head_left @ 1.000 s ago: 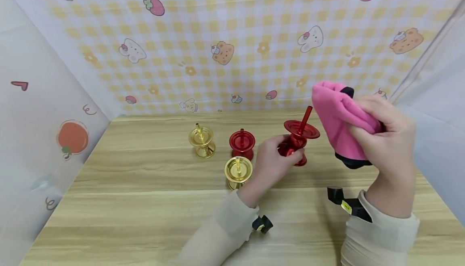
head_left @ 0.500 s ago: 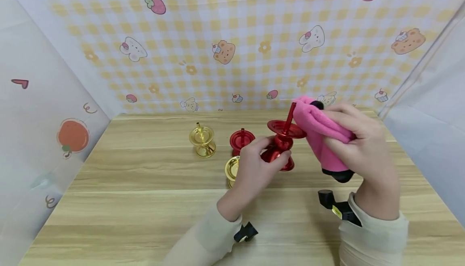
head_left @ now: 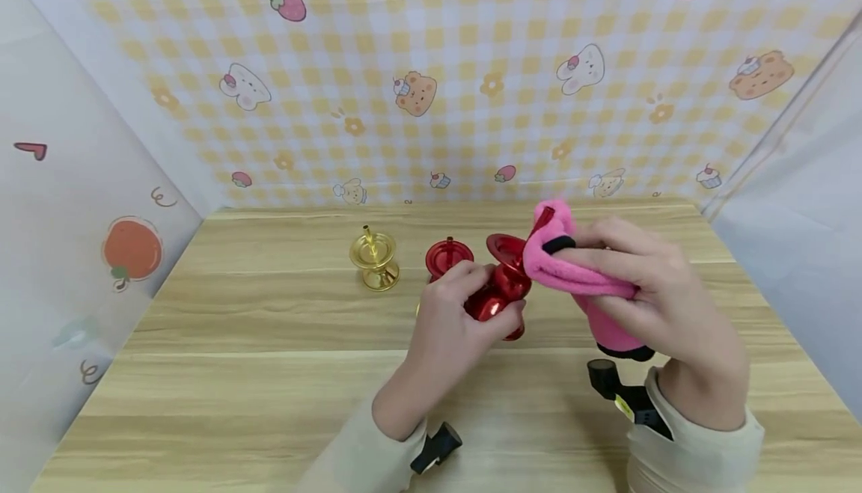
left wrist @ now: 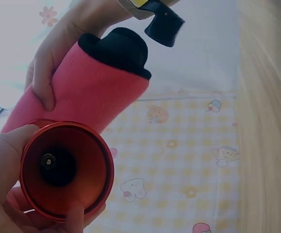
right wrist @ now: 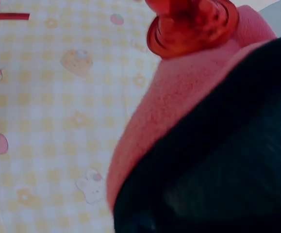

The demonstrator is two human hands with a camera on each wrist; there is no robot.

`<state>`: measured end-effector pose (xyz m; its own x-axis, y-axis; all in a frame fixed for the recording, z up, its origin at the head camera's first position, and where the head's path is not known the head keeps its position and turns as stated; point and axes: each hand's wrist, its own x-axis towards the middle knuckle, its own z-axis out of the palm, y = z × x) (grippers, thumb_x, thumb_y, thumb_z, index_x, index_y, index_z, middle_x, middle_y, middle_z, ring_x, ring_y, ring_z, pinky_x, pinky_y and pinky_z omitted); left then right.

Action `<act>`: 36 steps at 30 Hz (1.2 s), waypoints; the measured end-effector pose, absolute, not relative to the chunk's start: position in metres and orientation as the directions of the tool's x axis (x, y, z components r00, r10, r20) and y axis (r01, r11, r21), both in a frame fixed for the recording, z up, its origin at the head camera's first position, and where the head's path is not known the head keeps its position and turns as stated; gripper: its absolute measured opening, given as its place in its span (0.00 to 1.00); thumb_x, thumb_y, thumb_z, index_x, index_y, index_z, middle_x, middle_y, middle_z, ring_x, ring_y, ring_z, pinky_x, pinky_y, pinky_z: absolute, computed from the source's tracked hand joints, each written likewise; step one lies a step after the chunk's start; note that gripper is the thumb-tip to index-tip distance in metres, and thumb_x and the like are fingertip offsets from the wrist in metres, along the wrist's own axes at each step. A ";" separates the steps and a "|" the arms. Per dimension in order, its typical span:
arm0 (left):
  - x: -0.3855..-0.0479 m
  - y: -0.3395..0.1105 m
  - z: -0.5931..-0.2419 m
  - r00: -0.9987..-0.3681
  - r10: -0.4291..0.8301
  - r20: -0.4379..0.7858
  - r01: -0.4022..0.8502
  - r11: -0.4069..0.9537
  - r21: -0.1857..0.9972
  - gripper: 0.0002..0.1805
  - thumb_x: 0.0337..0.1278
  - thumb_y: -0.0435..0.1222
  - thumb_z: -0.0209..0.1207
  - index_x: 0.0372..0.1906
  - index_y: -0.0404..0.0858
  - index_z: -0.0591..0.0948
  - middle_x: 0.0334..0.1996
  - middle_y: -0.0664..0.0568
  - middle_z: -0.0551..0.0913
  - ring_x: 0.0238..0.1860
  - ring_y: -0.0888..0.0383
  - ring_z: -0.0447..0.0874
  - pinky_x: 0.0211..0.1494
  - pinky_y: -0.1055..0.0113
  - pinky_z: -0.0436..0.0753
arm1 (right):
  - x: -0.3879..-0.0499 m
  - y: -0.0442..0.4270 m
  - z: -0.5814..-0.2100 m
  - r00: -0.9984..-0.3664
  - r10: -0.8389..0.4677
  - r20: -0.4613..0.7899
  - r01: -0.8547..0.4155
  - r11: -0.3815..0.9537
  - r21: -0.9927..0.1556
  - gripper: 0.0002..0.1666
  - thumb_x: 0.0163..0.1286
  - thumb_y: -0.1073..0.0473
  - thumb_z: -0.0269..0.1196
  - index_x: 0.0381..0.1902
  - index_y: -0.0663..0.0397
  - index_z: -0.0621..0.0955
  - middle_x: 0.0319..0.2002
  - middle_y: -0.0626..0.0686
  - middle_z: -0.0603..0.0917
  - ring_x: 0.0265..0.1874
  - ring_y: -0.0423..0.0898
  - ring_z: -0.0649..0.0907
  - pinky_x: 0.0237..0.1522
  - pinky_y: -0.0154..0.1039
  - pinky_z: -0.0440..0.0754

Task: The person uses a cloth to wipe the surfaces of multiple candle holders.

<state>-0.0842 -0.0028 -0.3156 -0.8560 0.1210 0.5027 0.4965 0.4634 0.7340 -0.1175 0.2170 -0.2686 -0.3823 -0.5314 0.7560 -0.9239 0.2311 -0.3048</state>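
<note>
My left hand grips a shiny red candle holder by its base, raised off the table and tilted to the right. In the left wrist view the hollow underside of its base faces the camera. My right hand pinches a folded pink cloth with black edging. That cloth is wrapped partly around the holder's spike, whose tip shows above it, and touches the dish. In the right wrist view, the red dish rests against the pink fabric; the right fingers are hidden there.
A second red candle holder stands behind my left hand, partly covered. Farther left stands a gold candle holder. Another gold one is almost fully hidden by my left hand. A checked yellow curtain hangs behind the wooden table.
Both hands have come together: the left moved left and down with the red candle holder, tilting it more, and the right brought the cloth leftward onto its spike, now covering part of it.
</note>
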 end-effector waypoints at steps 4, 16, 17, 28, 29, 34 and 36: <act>-0.081 -0.004 -0.318 -0.853 0.150 0.500 0.499 0.515 0.697 0.12 0.46 0.37 0.70 0.38 0.37 0.87 0.37 0.50 0.86 0.38 0.57 0.83 0.39 0.70 0.84 | -0.117 0.225 -0.268 -0.385 -0.608 0.694 -0.922 0.227 -0.312 0.20 0.75 0.49 0.56 0.43 0.57 0.88 0.46 0.57 0.84 0.48 0.38 0.79 0.50 0.22 0.74; -0.069 -0.009 -0.303 -0.841 0.173 0.513 0.538 0.367 0.759 0.12 0.48 0.35 0.70 0.41 0.38 0.87 0.39 0.53 0.87 0.38 0.61 0.81 0.37 0.75 0.83 | -0.133 0.209 -0.273 -0.441 -0.436 0.784 -0.897 0.245 -0.369 0.19 0.73 0.53 0.61 0.41 0.66 0.87 0.44 0.59 0.83 0.46 0.40 0.80 0.47 0.22 0.77; -0.068 -0.010 -0.302 -0.844 0.177 0.506 0.534 0.360 0.765 0.12 0.48 0.34 0.70 0.41 0.38 0.87 0.39 0.53 0.87 0.38 0.62 0.81 0.36 0.75 0.83 | -0.134 0.207 -0.274 -0.451 -0.414 0.791 -0.893 0.216 -0.396 0.15 0.71 0.57 0.63 0.41 0.66 0.87 0.44 0.58 0.83 0.46 0.40 0.81 0.46 0.24 0.78; -0.068 -0.011 -0.303 -0.840 0.285 0.462 0.529 0.239 0.814 0.06 0.47 0.33 0.69 0.33 0.37 0.87 0.34 0.53 0.86 0.35 0.67 0.78 0.34 0.76 0.82 | -0.145 0.208 -0.289 -0.446 -0.459 0.768 -0.862 -0.010 -0.507 0.06 0.68 0.67 0.63 0.35 0.63 0.87 0.48 0.50 0.82 0.44 0.41 0.78 0.42 0.24 0.77; -0.069 -0.011 -0.303 -0.842 0.295 0.452 0.522 0.235 0.820 0.06 0.47 0.33 0.69 0.33 0.37 0.87 0.33 0.54 0.86 0.34 0.67 0.78 0.34 0.75 0.82 | -0.146 0.209 -0.290 -0.416 -0.479 0.773 -0.878 -0.010 -0.479 0.08 0.69 0.63 0.64 0.34 0.62 0.87 0.48 0.50 0.81 0.44 0.40 0.77 0.42 0.24 0.76; -0.069 -0.017 -0.299 -0.854 0.335 0.398 0.485 0.239 0.841 0.09 0.49 0.35 0.69 0.37 0.38 0.88 0.36 0.55 0.87 0.38 0.67 0.80 0.37 0.74 0.84 | -0.146 0.211 -0.288 -0.399 -0.464 0.791 -0.864 -0.097 -0.493 0.09 0.68 0.62 0.65 0.36 0.65 0.87 0.49 0.54 0.82 0.45 0.44 0.80 0.47 0.27 0.79; -0.069 -0.019 -0.297 -0.862 0.334 0.381 0.470 0.247 0.847 0.10 0.49 0.35 0.69 0.39 0.38 0.88 0.39 0.54 0.87 0.40 0.65 0.81 0.38 0.73 0.85 | -0.144 0.210 -0.286 -0.451 -0.429 0.783 -0.827 -0.130 -0.547 0.08 0.67 0.66 0.65 0.39 0.67 0.87 0.49 0.55 0.83 0.45 0.46 0.80 0.47 0.28 0.81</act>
<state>-0.0686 -0.0194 -0.2966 -0.8623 0.3336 0.3810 0.4700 0.2468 0.8475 -0.1444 0.2100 -0.2863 -0.4506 -0.4291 0.7829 -0.8270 -0.1296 -0.5470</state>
